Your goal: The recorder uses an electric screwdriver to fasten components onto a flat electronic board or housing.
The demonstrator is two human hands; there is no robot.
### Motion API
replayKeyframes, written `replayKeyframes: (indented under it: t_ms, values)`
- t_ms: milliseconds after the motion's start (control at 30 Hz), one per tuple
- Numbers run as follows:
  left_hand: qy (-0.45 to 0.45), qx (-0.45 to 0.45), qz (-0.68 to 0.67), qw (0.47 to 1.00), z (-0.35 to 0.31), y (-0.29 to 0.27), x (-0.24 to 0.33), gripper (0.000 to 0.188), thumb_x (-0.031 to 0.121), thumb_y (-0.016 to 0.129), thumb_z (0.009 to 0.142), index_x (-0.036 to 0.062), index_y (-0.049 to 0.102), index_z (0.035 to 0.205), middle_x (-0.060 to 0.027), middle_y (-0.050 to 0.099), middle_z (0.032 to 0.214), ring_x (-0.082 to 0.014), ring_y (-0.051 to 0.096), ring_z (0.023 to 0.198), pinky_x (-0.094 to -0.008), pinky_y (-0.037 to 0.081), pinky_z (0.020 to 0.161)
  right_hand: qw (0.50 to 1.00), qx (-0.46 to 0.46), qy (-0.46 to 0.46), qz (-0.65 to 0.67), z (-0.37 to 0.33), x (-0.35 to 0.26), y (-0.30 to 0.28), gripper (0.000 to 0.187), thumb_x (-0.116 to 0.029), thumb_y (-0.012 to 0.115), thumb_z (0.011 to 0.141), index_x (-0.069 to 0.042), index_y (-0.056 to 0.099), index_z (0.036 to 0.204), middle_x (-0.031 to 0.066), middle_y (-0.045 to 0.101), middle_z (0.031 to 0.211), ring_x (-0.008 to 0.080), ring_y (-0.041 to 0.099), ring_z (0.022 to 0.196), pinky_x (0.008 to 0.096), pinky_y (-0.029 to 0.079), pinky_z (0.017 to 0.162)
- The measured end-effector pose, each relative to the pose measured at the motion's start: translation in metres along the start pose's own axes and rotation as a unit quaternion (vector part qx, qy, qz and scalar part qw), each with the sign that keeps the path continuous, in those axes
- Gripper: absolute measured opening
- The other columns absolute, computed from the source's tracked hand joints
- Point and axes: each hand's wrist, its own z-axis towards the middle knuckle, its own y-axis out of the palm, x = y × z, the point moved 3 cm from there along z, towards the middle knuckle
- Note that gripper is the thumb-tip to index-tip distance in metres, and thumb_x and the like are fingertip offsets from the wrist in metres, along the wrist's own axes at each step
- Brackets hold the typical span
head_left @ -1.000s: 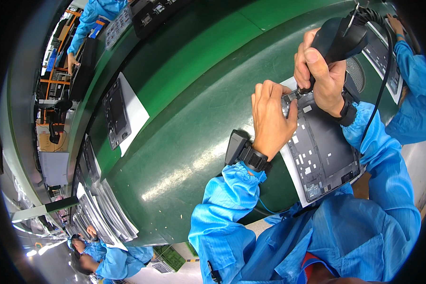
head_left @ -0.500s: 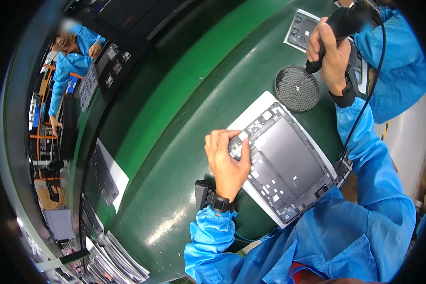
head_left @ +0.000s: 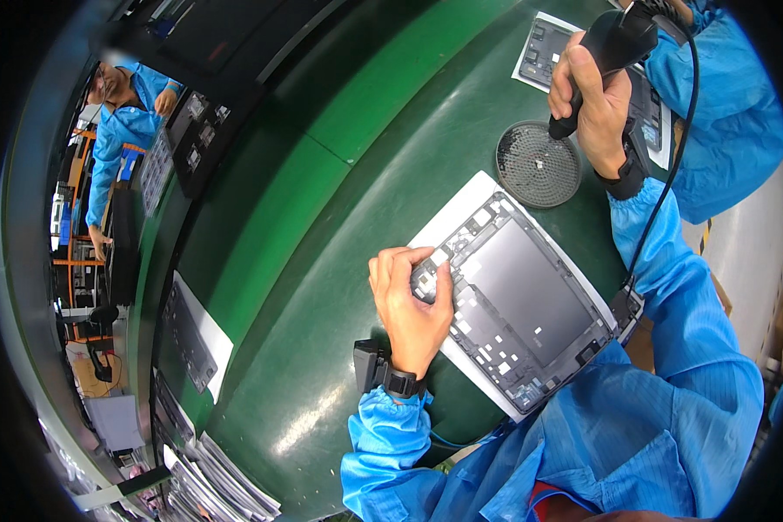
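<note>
My left hand [head_left: 413,315] pinches the left edge of a dark, flat laptop casing [head_left: 531,283], thumb on top of its surface. The casing lies tilted on a white sheet [head_left: 451,209] on the green bench; small white pads and a large grey panel show on it. My right hand [head_left: 596,109] wraps round a black corded electric screwdriver [head_left: 618,42]. Its tip points down at a round, dark perforated tray [head_left: 544,183] beyond the casing, which holds small pieces too small to make out. Whether the tip touches them I cannot tell.
A black cable [head_left: 689,139] hangs from the screwdriver along my right arm. At the far right, another person's blue sleeve [head_left: 713,113] is near a similar casing [head_left: 544,54] on a sheet. Another dark panel [head_left: 191,335] lies at left, above stacked sheets [head_left: 222,474].
The view has shifted slightly. My left hand still grips the casing's edge, and the screwdriver in my right hand stays at the round tray with only a slight movement.
</note>
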Motion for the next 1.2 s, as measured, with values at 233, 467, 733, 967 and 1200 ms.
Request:
replayKeyframes:
  t_ms: [233, 467, 733, 967, 1200]
  values:
    - [0.003, 0.001, -0.004, 1.000, 0.000, 0.001, -0.001, 0.021, 0.000, 0.078, 0.077, 0.0015, 0.067, 0.095, -0.0115, 0.063, 0.093, -0.0280, 0.057, 0.090, -0.0384, 0.046, 0.080, 1.000, -0.009, -0.007, -0.016, -0.001, 0.001, -0.001, 0.024, -0.027, 0.051, 0.109, -0.003, 0.052, 0.105, 0.0020, 0.050, 0.067, 0.0086, 0.048, 0.050, 0.0241, 0.041, 0.048]
    - [0.002, 0.005, -0.006, 1.000, 0.000, 0.000, -0.002, 0.021, 0.000, 0.077, 0.077, 0.0018, 0.067, 0.095, -0.0114, 0.062, 0.093, -0.0280, 0.057, 0.090, -0.0385, 0.046, 0.080, 1.000, -0.018, -0.005, -0.017, -0.002, 0.002, 0.002, 0.023, -0.027, 0.051, 0.109, -0.004, 0.052, 0.106, 0.0014, 0.050, 0.067, 0.0084, 0.048, 0.050, 0.0243, 0.041, 0.048]
    - [0.014, 0.018, -0.006, 1.000, -0.003, -0.002, -0.002, 0.021, 0.002, 0.077, 0.076, 0.0023, 0.067, 0.095, -0.0120, 0.061, 0.092, -0.0303, 0.056, 0.090, -0.0398, 0.045, 0.081, 1.000, 0.020, -0.009, 0.011, 0.005, -0.017, 0.018, 0.020, -0.023, 0.062, 0.103, -0.004, 0.058, 0.103, 0.0006, 0.055, 0.061, 0.0075, 0.050, 0.047, 0.0233, 0.040, 0.046]
    - [-0.003, 0.042, -0.006, 0.999, -0.010, -0.001, -0.010, 0.032, 0.005, 0.079, 0.075, 0.0031, 0.063, 0.103, -0.0101, 0.058, 0.093, -0.0287, 0.055, 0.092, -0.0407, 0.042, 0.085, 0.988, -0.088, 0.031, 0.126, -0.040, -0.062, 0.135, 0.027, -0.030, 0.054, 0.106, -0.004, 0.048, 0.113, 0.0051, 0.048, 0.066, 0.0114, 0.043, 0.047, 0.0273, 0.040, 0.045]
    - [-0.030, 0.060, -0.016, 0.998, -0.012, 0.000, -0.009, 0.049, 0.005, 0.081, 0.072, 0.0030, 0.056, 0.115, -0.0093, 0.057, 0.093, -0.0284, 0.054, 0.092, -0.0412, 0.040, 0.083, 0.965, -0.160, 0.094, 0.187, -0.083, -0.042, 0.177, 0.024, -0.026, 0.059, 0.104, -0.003, 0.051, 0.099, 0.0011, 0.050, 0.062, 0.0073, 0.046, 0.047, 0.0237, 0.039, 0.045]
